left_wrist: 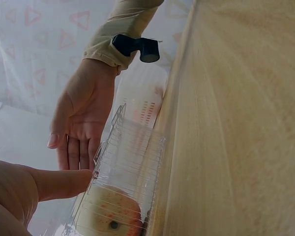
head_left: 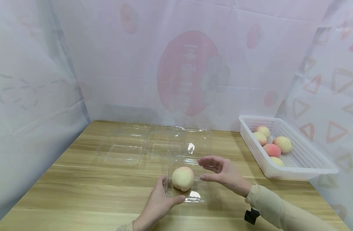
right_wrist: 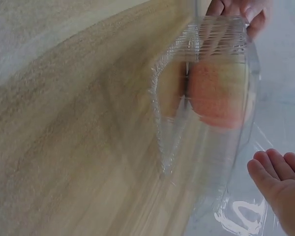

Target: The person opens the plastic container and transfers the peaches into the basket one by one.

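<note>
Clear clamshell box [head_left: 185, 184] with peach [head_left: 183, 178] lies between my hands: left hand [head_left: 158, 202] grips its near-left edge, right hand [head_left: 222, 173] relaxed, released, just beside it.

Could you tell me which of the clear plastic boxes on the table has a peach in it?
The clear box between both hands, nearest the table's front edge, holds the peach; the farther boxes look empty.

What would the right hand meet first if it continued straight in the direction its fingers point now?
Probably the clear plastic box with the peach inside. The right hand points leftward at its upper edge, though depth is hard to judge, so it might pass just above.
</note>
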Motion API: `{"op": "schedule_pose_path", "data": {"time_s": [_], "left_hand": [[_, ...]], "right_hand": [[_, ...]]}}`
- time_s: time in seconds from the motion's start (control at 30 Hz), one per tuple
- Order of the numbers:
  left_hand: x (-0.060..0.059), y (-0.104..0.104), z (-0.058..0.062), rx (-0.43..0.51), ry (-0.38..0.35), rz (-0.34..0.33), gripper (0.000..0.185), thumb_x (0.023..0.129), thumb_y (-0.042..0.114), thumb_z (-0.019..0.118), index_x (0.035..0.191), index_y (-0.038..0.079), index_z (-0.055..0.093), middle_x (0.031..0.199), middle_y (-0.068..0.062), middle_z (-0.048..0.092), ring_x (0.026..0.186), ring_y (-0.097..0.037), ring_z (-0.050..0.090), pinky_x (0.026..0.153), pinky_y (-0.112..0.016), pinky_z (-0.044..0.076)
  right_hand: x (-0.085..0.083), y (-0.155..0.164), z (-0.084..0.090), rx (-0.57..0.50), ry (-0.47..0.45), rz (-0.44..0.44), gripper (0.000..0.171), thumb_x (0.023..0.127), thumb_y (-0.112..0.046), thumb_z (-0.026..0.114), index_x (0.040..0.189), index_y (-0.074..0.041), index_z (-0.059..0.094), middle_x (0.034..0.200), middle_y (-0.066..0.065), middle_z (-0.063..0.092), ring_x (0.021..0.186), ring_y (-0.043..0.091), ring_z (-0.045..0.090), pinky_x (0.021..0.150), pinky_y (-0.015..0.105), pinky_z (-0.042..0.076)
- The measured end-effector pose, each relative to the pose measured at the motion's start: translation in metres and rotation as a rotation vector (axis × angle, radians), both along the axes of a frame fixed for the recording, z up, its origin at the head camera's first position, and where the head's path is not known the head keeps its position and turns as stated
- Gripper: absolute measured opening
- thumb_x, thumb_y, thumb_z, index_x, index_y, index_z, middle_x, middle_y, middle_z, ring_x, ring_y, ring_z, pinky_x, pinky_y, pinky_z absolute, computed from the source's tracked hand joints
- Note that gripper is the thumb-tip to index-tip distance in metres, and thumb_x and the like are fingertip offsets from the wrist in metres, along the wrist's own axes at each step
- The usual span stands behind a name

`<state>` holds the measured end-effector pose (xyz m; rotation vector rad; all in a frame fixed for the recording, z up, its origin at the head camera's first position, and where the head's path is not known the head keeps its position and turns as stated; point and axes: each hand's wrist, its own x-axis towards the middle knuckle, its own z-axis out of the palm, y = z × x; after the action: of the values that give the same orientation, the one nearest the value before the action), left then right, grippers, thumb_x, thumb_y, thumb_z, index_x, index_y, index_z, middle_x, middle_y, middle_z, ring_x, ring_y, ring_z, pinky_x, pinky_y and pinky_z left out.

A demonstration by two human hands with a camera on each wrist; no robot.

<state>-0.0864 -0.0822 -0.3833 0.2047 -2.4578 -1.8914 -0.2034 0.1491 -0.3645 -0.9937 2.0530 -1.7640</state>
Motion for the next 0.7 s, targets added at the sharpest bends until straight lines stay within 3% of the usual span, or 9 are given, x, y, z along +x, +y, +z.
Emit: {"op": "schedule_pose_path", "data": {"time_s": [0.3,0.53,0.7], "left_hand": [[0.0,-0.001,-0.002,-0.001,0.013,-0.008,0.103,0.069,0.013,0.089,0.144,-0.013,0.025,0.149,-0.038,0.025,0.137,-0.049,0.028,0.11,-0.061,0.025],[0.002,-0.002,-0.001,0.001,0.003,-0.006,0.103,0.068,0.014,0.089,0.144,-0.012,0.026,0.148,-0.038,0.027,0.136,-0.05,0.029,0.109,-0.062,0.025],[0.002,0.0,0.0,-0.003,0.016,-0.008,0.101,0.068,0.014,0.089,0.144,-0.012,0.027,0.147,-0.038,0.028,0.135,-0.05,0.03,0.109,-0.062,0.026]], "right_hand": [[0.002,-0.018,-0.007,0.027,0.036,-0.024,0.063,0.076,-0.007,0.085,0.13,0.006,0.055,0.13,0.014,0.059,0.125,0.041,0.05,0.106,0.045,0.04],[0.002,-0.033,-0.014,0.086,0.053,-0.042,0.07,0.073,-0.013,0.088,0.131,0.004,0.055,0.131,0.012,0.059,0.127,0.038,0.049,0.107,0.032,0.039],[0.003,-0.036,-0.015,0.081,0.052,-0.049,0.07,0.071,-0.013,0.089,0.131,0.004,0.056,0.13,0.013,0.06,0.127,0.038,0.05,0.107,0.033,0.039]]}}
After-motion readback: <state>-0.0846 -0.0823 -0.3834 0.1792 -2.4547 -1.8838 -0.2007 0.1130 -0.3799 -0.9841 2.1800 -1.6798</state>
